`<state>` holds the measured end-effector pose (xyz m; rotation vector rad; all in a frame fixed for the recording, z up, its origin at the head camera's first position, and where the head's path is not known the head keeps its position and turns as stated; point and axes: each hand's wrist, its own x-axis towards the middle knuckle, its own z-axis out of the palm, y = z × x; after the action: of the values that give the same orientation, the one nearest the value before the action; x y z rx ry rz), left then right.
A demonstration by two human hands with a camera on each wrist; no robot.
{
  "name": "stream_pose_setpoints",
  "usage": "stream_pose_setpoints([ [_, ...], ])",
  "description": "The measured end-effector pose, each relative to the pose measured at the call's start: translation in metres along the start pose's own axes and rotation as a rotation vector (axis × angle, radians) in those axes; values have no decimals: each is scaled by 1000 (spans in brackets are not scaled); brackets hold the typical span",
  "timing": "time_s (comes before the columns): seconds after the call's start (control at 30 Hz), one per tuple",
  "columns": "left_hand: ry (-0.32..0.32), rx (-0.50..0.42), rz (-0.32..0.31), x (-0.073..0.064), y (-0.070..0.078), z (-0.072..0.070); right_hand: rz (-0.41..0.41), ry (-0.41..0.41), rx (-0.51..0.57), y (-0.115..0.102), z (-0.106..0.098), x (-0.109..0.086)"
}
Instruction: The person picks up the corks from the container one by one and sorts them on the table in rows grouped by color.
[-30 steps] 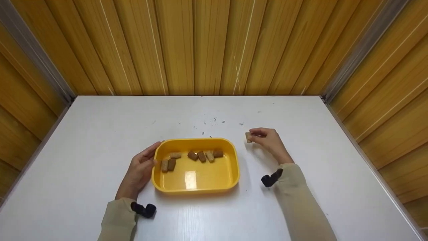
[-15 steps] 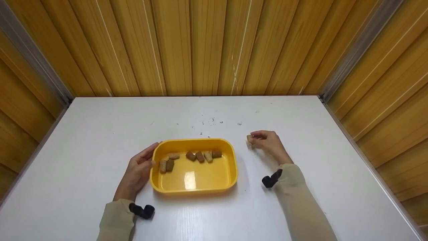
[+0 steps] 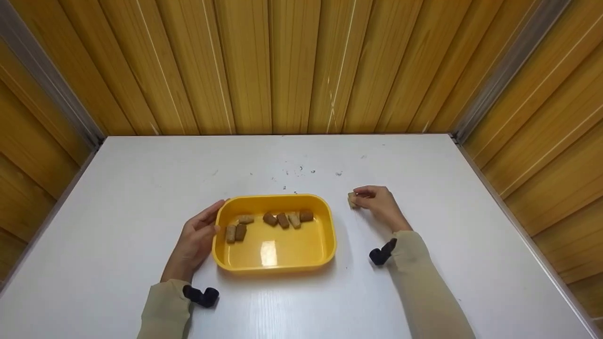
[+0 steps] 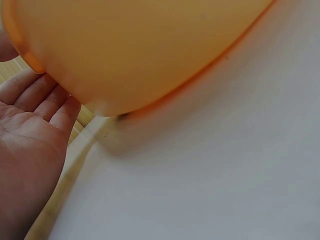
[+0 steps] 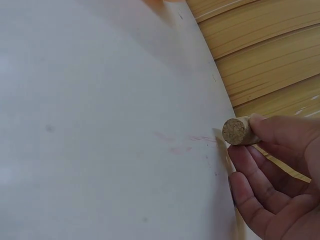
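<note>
My left hand (image 3: pixel 195 238) grips the left side of a yellow plastic tray (image 3: pixel 274 269), with the thumb at the rim and the fingers along the outer wall. Lying in the tray are several corks: light ones such as the cork (image 3: pixel 231 233) at the left, and darker brown ones such as the cork (image 3: pixel 306 215) at the back right. Right of the tray, my right hand (image 3: pixel 379 205) pinches a light cork (image 5: pixel 235 131) between thumb and fingertips. Its round speckled end faces the right wrist camera, and the lower fingers curl loosely beneath it.
The white table (image 3: pixel 150 188) has small dark marks (image 3: pixel 300 168) behind the tray. Wood-patterned panels (image 3: pixel 292 66) rise at the back and both sides. Black wrist cameras (image 3: pixel 382 253) sit on both beige sleeves.
My right hand has come slightly nearer with the cork, whose angle has turned a little between the fingers. The left hand keeps its grip on the tray, and the corks inside stay put.
</note>
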<state>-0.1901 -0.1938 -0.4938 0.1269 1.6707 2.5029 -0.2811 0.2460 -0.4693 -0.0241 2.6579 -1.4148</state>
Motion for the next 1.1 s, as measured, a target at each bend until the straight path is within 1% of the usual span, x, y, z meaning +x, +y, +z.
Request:
stream_pose_setpoints([
  [0.17, -2, -12, 2, 0, 1, 0, 24, 7, -19, -2, 1, 0],
  [0.47, 6, -32, 14, -2, 1, -1, 24, 13, -26, -1, 5, 1],
  [0.6, 6, -30, 5, -2, 1, 0, 11, 20, -25, 0, 7, 1],
  [0.73, 9, -31, -7, -2, 1, -1, 18, 20, -24, 0, 9, 1],
  [0.87, 4, -47, -8, -2, 1, -1, 30, 19, -10, 1, 10, 2],
  [1.1, -17, -34, -2, -3, 2, 0, 25, 28, -19, 0, 11, 1],
])
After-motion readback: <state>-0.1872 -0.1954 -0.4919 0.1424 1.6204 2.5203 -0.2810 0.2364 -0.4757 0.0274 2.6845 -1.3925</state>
